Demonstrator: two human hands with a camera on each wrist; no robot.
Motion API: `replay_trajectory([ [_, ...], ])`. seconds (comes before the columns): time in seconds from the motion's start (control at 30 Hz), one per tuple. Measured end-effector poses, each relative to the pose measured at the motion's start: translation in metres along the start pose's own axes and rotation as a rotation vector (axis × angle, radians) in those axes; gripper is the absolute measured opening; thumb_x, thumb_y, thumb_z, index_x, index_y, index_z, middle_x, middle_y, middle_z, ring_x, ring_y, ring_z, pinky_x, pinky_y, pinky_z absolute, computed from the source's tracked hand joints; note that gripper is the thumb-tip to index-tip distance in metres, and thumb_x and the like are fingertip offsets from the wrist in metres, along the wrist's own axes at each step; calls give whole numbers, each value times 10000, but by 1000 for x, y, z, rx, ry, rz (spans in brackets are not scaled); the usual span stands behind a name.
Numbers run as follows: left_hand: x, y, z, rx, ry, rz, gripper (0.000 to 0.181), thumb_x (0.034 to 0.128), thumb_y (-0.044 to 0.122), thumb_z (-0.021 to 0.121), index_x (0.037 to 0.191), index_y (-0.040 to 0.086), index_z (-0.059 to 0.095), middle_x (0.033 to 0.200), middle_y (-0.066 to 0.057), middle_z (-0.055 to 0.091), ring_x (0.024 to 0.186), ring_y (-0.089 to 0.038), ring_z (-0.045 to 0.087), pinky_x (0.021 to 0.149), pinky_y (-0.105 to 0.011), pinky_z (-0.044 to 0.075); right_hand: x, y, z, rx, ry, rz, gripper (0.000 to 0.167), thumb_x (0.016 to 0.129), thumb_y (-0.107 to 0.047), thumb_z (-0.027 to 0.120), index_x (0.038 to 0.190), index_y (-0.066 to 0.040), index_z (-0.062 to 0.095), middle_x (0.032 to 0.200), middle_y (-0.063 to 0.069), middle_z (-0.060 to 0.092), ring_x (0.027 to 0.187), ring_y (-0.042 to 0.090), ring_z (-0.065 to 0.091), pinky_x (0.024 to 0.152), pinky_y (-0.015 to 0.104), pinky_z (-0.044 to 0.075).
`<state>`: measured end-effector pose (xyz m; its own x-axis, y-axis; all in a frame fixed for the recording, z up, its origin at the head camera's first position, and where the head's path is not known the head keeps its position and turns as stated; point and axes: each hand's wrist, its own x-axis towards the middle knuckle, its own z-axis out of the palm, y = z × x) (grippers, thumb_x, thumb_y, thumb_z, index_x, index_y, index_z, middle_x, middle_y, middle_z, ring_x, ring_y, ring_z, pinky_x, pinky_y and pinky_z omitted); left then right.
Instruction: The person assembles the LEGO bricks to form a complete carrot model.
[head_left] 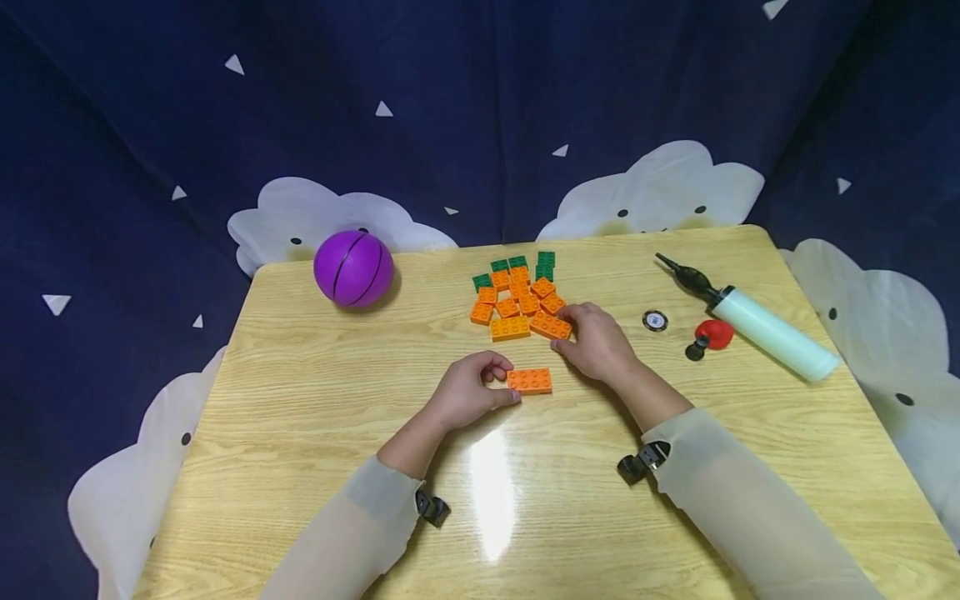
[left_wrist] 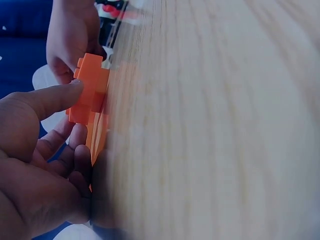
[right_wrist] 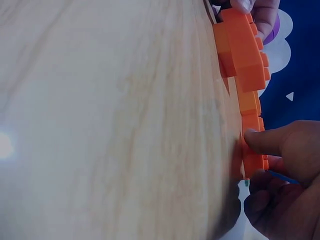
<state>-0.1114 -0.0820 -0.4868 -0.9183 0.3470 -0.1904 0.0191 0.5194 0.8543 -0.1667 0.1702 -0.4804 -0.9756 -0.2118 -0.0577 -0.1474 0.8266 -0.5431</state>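
Observation:
My left hand (head_left: 470, 389) pinches the left end of an orange toy building brick (head_left: 529, 381) with two rows of studs. Both wrist views show this long brick sitting on a smaller orange block (right_wrist: 225, 49) that is hidden from above. Up and to the right, my right hand (head_left: 597, 342) grips another long orange brick (head_left: 551, 325), thumb on its near side, at the front right of a cluster. A yellowish-orange long brick (head_left: 510, 328) lies just left of it. Behind are several small orange bricks (head_left: 519, 290) and several green bricks (head_left: 546, 260).
A purple ball (head_left: 353, 269) stands at the table's back left. To the right lie a round chip (head_left: 655, 321), a red piece (head_left: 718, 334) with a black knob (head_left: 696, 348), and a hand pump (head_left: 776, 333). A dark blue curtain (head_left: 465, 100) hangs behind the wooden table (head_left: 300, 400).

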Motion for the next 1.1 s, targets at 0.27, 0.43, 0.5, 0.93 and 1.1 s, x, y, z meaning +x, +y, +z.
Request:
replay_trajectory([
  [0.27,0,1,-1,-2,-6,-8,360,834,275,885,1125,194,689,1051,-28,669,926,-200,564,833,-370,464,-2,2,-2,19,-4,-13,444,953,-203,746,1359,-53,647,1379,193,602,1304,404,544,1110,550,409],
  [0.43,1,0,-1,-2,-5,-13,361,834,274,885,1127,200,689,1052,-22,667,925,-201,565,828,-374,465,-8,3,-4,38,11,-46,430,956,-195,736,1357,-63,652,1389,185,603,1324,403,532,1119,549,399],
  [0.5,1,0,-1,-1,-7,-15,364,834,278,885,1131,203,689,1054,-18,667,926,-198,563,828,-371,463,-10,4,-4,45,13,-55,427,958,-186,730,1360,-66,653,1390,183,604,1326,404,531,1118,554,398],
  [0.93,2,1,-2,12,-11,-25,356,835,279,881,1123,201,687,1047,-14,665,922,-199,558,824,-366,455,-28,-3,-11,79,18,-131,397,961,-159,726,1352,-113,674,1316,116,633,853,236,557,759,398,461],
  [1.1,1,0,-1,1,-10,-24,352,839,274,881,1122,200,686,1045,-14,661,926,-203,553,829,-372,454,-36,-6,-11,108,23,-172,383,954,-149,741,1333,-127,687,1267,69,645,806,206,542,715,374,451],
])
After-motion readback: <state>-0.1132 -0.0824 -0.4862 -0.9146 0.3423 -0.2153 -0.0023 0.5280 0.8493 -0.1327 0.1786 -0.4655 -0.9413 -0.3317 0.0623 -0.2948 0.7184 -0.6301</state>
